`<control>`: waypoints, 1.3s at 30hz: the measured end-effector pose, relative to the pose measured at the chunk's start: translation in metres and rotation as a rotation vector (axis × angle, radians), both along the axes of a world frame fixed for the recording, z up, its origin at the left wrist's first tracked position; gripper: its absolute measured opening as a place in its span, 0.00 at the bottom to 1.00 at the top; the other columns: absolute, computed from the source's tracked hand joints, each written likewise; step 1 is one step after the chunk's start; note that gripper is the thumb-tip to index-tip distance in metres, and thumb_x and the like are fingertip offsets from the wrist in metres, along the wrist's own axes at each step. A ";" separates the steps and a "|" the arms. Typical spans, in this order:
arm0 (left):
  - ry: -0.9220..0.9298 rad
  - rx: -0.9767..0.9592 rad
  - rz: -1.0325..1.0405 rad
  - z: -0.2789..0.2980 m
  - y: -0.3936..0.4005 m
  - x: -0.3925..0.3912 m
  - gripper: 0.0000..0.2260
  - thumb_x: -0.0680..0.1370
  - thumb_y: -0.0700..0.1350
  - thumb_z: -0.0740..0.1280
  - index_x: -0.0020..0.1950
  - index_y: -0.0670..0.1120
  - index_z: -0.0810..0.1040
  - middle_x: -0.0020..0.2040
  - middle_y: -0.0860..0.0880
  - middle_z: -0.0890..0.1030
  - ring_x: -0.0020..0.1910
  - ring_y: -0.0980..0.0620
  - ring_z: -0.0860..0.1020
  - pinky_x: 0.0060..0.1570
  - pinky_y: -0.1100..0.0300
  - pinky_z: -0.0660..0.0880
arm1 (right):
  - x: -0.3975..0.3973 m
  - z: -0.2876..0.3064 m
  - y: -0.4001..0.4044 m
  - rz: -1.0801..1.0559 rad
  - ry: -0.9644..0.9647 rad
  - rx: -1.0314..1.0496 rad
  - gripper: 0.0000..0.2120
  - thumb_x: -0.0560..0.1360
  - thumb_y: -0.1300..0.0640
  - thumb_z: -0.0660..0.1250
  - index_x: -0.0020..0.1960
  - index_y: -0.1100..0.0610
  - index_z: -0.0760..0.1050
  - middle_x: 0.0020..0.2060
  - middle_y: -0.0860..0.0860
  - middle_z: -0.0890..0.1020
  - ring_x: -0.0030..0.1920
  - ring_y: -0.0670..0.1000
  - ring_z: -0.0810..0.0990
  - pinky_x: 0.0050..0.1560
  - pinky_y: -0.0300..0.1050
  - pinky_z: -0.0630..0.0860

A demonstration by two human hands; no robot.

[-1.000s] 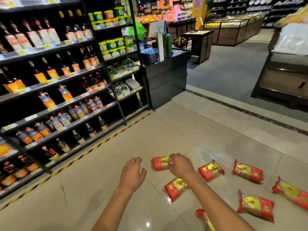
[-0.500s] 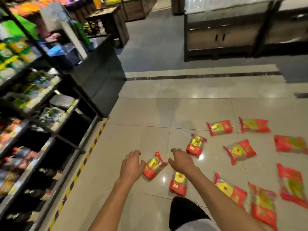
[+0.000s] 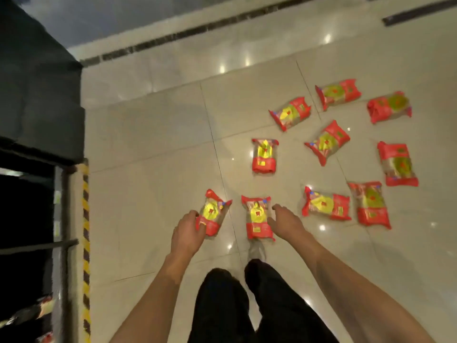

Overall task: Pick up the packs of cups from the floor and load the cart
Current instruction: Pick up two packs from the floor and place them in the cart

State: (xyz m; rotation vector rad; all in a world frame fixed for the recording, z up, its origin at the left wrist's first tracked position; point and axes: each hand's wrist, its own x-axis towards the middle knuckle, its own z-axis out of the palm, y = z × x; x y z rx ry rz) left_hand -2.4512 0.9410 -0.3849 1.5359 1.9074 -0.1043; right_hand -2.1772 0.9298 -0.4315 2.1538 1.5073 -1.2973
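Ten red-and-yellow packs of cups lie scattered on the pale tiled floor (image 3: pixel 153 125); the view looks steeply down over both bare forearms and a pair of dark trouser legs (image 3: pixel 247 303).

The left hand (image 3: pixel 189 231) reaches down to the leftmost pack (image 3: pixel 213 212), which lies tilted on the tile; its fingers curl round the pack's lower left edge, one fingertip showing over the red wrapper, so it appears to grip the pack, though blur leaves the firmness of the hold unclear.

The right hand (image 3: pixel 284 221) comes down just beside the next pack (image 3: pixel 257 217), which lies roughly upright in the view; its fingers are spread and loosely bent, touching or nearly touching the pack's right edge; whether it has closed on the pack I cannot tell.

Above these two, a single pack (image 3: pixel 264 155) lies apart on its own tile; to its right sit a slanted pack (image 3: pixel 327 142) and, higher, three more in a loose row (image 3: pixel 290 113), (image 3: pixel 337 93), (image 3: pixel 389 107). At the right, one pack (image 3: pixel 397 164) lies lengthwise; below it two lie close together, (image 3: pixel 326 203) and (image 3: pixel 370 205), just beside the right hand's wrist side.

A yellow-and-black hazard stripe (image 3: pixel 85 219) runs along the floor at the left, next to a dark shelf unit (image 3: pixel 32 219); a dark block-like cabinet (image 3: pixel 39 82) stands above it.
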 end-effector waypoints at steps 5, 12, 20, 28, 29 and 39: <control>-0.092 -0.081 -0.007 -0.131 0.035 -0.002 0.17 0.80 0.47 0.67 0.68 0.44 0.73 0.59 0.45 0.79 0.57 0.44 0.80 0.53 0.50 0.79 | -0.028 -0.110 0.016 -0.060 0.022 -0.097 0.24 0.81 0.50 0.60 0.74 0.58 0.66 0.64 0.58 0.77 0.63 0.60 0.78 0.60 0.51 0.74; -0.175 -0.186 0.062 -0.365 0.077 -0.021 0.20 0.79 0.47 0.69 0.70 0.43 0.74 0.62 0.43 0.78 0.60 0.43 0.78 0.55 0.56 0.73 | -0.061 -0.318 0.017 -0.437 0.136 -0.148 0.28 0.78 0.54 0.67 0.76 0.58 0.65 0.67 0.58 0.77 0.65 0.59 0.77 0.61 0.47 0.73; 0.013 -0.310 0.160 -0.601 0.086 -0.096 0.50 0.69 0.53 0.79 0.82 0.43 0.53 0.79 0.40 0.62 0.79 0.41 0.61 0.75 0.47 0.62 | -0.064 -0.553 -0.008 -0.787 -0.024 -0.174 0.45 0.66 0.50 0.80 0.74 0.63 0.64 0.69 0.63 0.72 0.68 0.64 0.73 0.68 0.58 0.72; -0.244 -0.448 0.413 -0.682 0.083 -0.156 0.48 0.60 0.57 0.85 0.73 0.44 0.67 0.65 0.46 0.80 0.57 0.50 0.83 0.50 0.54 0.83 | -0.033 -0.637 -0.043 -0.938 0.035 -0.095 0.63 0.43 0.29 0.82 0.71 0.51 0.64 0.65 0.53 0.77 0.64 0.56 0.78 0.64 0.59 0.77; -0.262 -0.448 0.414 -0.682 0.083 -0.156 0.40 0.63 0.55 0.85 0.69 0.44 0.71 0.60 0.47 0.81 0.52 0.52 0.84 0.45 0.58 0.83 | -0.030 -0.638 -0.045 -0.968 0.068 -0.101 0.61 0.42 0.29 0.83 0.68 0.51 0.67 0.62 0.52 0.79 0.60 0.54 0.81 0.62 0.57 0.79; -0.377 -0.449 0.493 -0.663 0.076 -0.132 0.33 0.66 0.50 0.83 0.66 0.46 0.72 0.56 0.49 0.84 0.49 0.50 0.86 0.36 0.61 0.82 | -0.053 -0.626 -0.032 -1.130 0.253 -0.116 0.45 0.52 0.40 0.86 0.63 0.56 0.77 0.52 0.51 0.85 0.48 0.50 0.86 0.43 0.45 0.85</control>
